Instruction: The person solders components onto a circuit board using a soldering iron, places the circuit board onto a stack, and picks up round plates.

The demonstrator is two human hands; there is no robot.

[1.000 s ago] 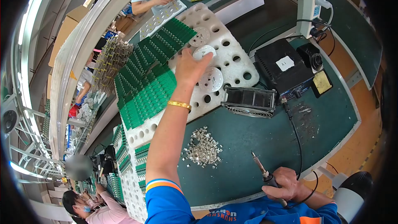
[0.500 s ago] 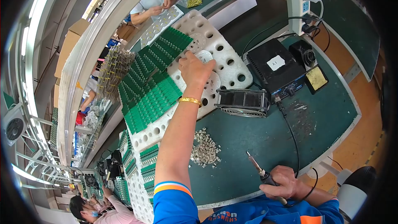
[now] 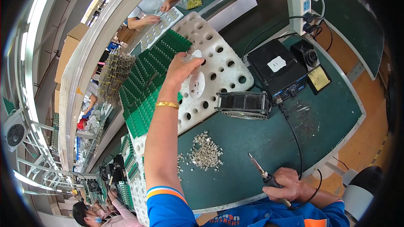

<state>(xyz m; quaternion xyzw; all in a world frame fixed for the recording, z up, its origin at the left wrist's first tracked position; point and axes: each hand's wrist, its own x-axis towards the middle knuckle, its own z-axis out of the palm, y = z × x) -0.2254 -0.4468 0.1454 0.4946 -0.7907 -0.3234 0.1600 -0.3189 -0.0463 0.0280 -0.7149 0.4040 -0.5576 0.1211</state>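
My left hand point(image 3: 182, 69), with a gold bracelet on its wrist, reaches over the white foam board point(image 3: 227, 73) and grips a white round disc point(image 3: 195, 54) between thumb and fingers. Just below it, a second white disc point(image 3: 196, 85) looks tilted. Rows of green circuit boards point(image 3: 145, 82) lie on the foam to the left of the hand. Low on the right, my right hand point(image 3: 284, 185) is wrapped round a soldering iron point(image 3: 269, 178), its tip pointing up and left. A pile of small metal parts point(image 3: 205, 151) lies on the green mat point(image 3: 240, 159).
A black fan point(image 3: 243, 105) stands at the foam's lower right edge. Behind it are a black soldering station point(image 3: 277, 68) and a yellow sponge point(image 3: 320, 78). Across the bench a co-worker's hands point(image 3: 158, 14) are over a white panel. Another person in pink is at lower left.
My left hand has moved left across the foam with the white disc, and the lower disc has shifted left too. My right hand keeps its hold on the iron.
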